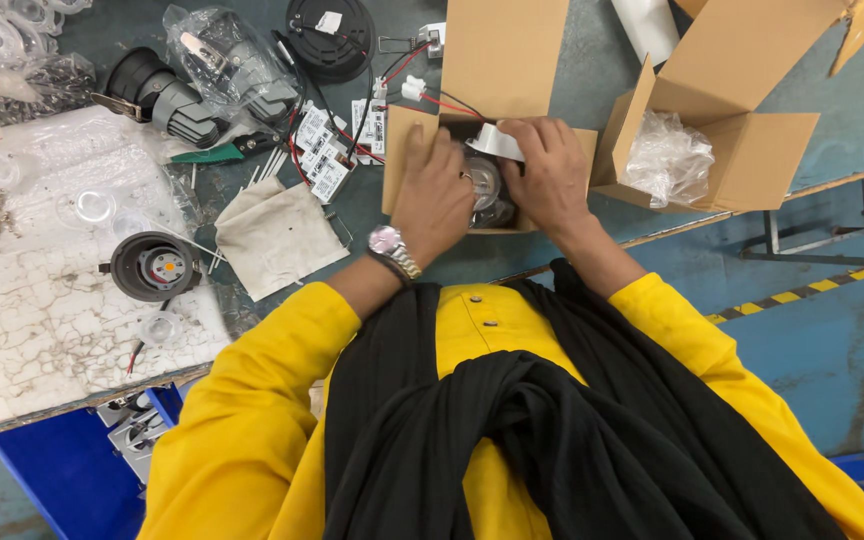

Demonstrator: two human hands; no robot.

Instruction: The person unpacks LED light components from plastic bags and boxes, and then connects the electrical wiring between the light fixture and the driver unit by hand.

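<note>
Both hands press a light fitting into a small cardboard box at upper centre of the frame.

The left hand (pixel 434 195) lies flat over the box (pixel 497 60) rim, fingers on the fitting (pixel 485 183); the right hand (pixel 549 175) grips the fitting's white part from the other side. The round fitting faces upward; its long axis is hidden. Red and black wires (pixel 432 98) trail toward upper left. A second open box (pixel 732 130) holding a plastic bag sits to the right on the bench (pixel 592 80); a grey lamp body (pixel 155 265) lies at left.

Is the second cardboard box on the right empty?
No, the open cardboard box on the right holds a crumpled clear plastic bag, apart from both hands.
</note>
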